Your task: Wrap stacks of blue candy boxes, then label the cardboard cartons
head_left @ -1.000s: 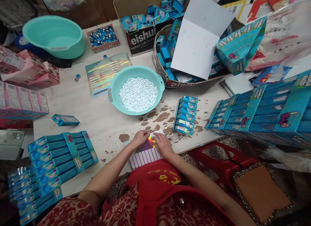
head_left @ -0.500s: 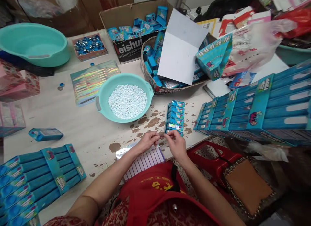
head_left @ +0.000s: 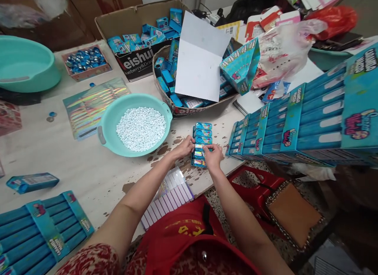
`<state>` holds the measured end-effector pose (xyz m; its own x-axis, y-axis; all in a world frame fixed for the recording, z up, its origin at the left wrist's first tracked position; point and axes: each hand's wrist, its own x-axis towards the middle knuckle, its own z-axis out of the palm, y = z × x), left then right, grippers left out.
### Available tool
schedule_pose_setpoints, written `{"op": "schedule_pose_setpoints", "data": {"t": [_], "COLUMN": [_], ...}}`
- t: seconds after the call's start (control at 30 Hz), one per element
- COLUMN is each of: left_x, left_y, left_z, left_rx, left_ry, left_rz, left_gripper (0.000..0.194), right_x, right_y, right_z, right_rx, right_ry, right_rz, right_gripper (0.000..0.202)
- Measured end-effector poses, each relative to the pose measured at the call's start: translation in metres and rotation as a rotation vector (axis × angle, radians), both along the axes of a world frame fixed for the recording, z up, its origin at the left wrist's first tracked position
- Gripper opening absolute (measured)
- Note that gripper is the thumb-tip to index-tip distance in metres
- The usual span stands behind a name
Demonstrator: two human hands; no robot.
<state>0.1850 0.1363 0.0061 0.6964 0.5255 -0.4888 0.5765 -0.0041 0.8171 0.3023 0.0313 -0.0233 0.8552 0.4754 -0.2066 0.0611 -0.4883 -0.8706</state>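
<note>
Nearest me is the red apron [head_left: 174, 233], and just beyond it a sheet of pale strips [head_left: 167, 200] lies on the surface [head_left: 78, 160] with nobody touching it. Both hands have just left that sheet and come up to the row of blue boxes [head_left: 203, 133], so the fiddly part is now at the boxes themselves.

The left hand [head_left: 186, 146] has its fingers drawn in narrow against the left side of the row, seemingly steadying it. The right hand [head_left: 214, 155] reaches in from the other side, thumb and fingertips close together over the middle of the row; whether a strip is pinched there I can't tell. Three boxes at the near end now show a shiny patch where there were two, while the three farther ones show plain round shapes. By my reckoning that's one more patch on, perhaps being smoothed down.

Just left of the row sits the turquoise bowl [head_left: 110, 125] of white pellets [head_left: 141, 128], and to the right a long line of blue packs [head_left: 319, 121]. Farther back are a shimmering sheet [head_left: 94, 105], a small tray of round caps [head_left: 96, 73], and a white card [head_left: 199, 58] leaning over a torn carton [head_left: 158, 80].
</note>
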Motion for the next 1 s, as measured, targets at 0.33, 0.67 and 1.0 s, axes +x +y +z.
{"op": "schedule_pose_setpoints", "data": {"t": [0.33,0.67,1.0], "left_x": [-0.01,-0.158,-0.179], "left_y": [-0.067,-0.066,-0.084], "left_z": [-0.009,0.009,0.01], "left_rx": [0.169,0.032,-0.25], "left_ry": [0.113,0.606,0.401], "left_rz": [0.078,0.008,0.085], "left_gripper": [0.065,0.02,0.017], "right_x": [0.01,-0.075,-0.127], "right_y": [-0.001,-0.046,-0.051], "right_z": [-0.007,0.037,0.004], "right_rx": [0.07,0.302,0.223], "right_ry": [0.097,-0.404,-0.354], "right_rz": [-0.014,0.635,1.097], "right_gripper": [0.031,0.014,0.019]}}
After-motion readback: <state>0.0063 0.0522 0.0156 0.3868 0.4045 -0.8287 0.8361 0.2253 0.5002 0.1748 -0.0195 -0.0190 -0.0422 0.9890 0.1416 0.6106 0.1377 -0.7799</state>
